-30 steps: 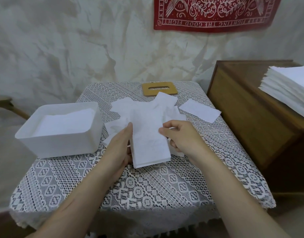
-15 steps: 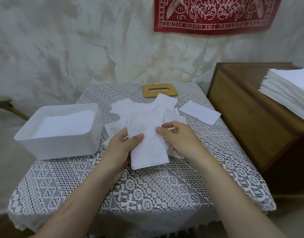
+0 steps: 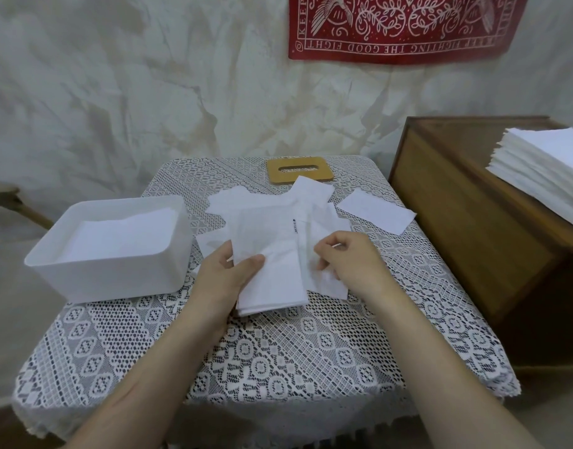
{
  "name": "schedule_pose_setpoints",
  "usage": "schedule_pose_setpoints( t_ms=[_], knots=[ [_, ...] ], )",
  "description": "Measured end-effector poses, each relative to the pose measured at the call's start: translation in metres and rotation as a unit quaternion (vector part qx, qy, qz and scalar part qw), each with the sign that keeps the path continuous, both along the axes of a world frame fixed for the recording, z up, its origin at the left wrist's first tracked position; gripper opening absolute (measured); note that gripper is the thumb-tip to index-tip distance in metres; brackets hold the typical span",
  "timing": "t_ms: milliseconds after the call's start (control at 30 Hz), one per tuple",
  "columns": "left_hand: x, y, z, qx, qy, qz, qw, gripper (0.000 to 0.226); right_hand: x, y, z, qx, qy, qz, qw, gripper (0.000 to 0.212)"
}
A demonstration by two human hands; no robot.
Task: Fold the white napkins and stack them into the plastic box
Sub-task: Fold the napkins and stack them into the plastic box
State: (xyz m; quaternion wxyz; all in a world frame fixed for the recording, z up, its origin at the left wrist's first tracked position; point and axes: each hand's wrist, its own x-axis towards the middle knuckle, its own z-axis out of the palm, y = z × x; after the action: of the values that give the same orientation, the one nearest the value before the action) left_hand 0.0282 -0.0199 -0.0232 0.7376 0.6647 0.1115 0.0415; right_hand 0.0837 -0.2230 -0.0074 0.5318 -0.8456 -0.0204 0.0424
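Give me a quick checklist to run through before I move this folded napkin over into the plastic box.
1. Grip: ok. The left hand holds the folded napkin, thumb on top.
2. Other hand free: cannot tell. The right hand has curled fingers on a loose napkin beside the folded one.
3. Box open: ok. The plastic box has no lid on it.
4. Room inside: ok. The napkins inside lie below the rim.
5. Fold tidy: cannot tell. The near edge shows several layers.
6. Reach: probably ok. The box stands just left of the left hand.
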Motion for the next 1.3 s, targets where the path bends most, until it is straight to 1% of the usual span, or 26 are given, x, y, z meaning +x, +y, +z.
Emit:
schedule_pose_setpoints(
  t_ms=[100,167,267,467,567,700,800,867,1000,1100,1200,1300],
  knots=[
    [0.001,0.002,0.000,-0.014,0.008,0.006,1.000,0.026,0.010,-0.023,-0.005,-0.150,-0.014,-0.063,0.987,0.013],
    [0.001,0.001,-0.001,-0.016,0.010,0.005,1.000,0.025,0.014,-0.033,-0.008,-0.199,0.001,-0.083,0.976,0.016],
    [0.001,-0.001,0.001,-0.014,0.013,0.000,1.000,0.024,0.018,-0.034,-0.013,-0.213,0.015,-0.092,0.973,0.021],
    [0.002,-0.002,-0.001,-0.013,0.016,-0.009,1.000,0.023,0.023,-0.027,-0.011,-0.266,-0.009,-0.113,0.957,0.034],
    [0.003,0.000,-0.001,-0.016,0.017,-0.011,1.000,0.023,0.031,-0.026,-0.013,-0.267,-0.007,-0.122,0.956,0.036],
    [0.005,0.003,-0.001,-0.018,0.019,-0.008,1.000,0.022,0.036,-0.024,-0.011,-0.250,-0.003,-0.119,0.961,0.025],
    [0.006,0.004,0.000,-0.019,0.020,-0.011,1.000,0.023,0.040,-0.023,-0.012,-0.209,-0.016,-0.120,0.971,0.018],
    [0.006,0.004,0.000,-0.017,0.020,-0.012,1.000,0.023,0.042,-0.021,-0.012,-0.159,-0.021,-0.109,0.981,0.018],
    [0.005,0.002,0.002,-0.017,0.020,-0.016,1.000,0.023,0.039,-0.021,-0.005,-0.024,-0.012,-0.067,0.997,0.014],
    [0.001,0.001,0.003,-0.016,0.021,-0.017,1.000,0.023,0.029,-0.024,-0.001,0.018,-0.009,-0.051,0.999,0.017],
    [-0.002,0.002,0.003,-0.015,0.024,-0.013,1.000,0.022,0.022,-0.027,-0.003,0.058,-0.033,-0.048,0.997,0.026],
    [-0.007,0.002,0.003,-0.010,0.025,-0.014,1.000,0.022,0.018,-0.030,-0.007,0.066,-0.045,-0.065,0.995,0.028]
  ],
)
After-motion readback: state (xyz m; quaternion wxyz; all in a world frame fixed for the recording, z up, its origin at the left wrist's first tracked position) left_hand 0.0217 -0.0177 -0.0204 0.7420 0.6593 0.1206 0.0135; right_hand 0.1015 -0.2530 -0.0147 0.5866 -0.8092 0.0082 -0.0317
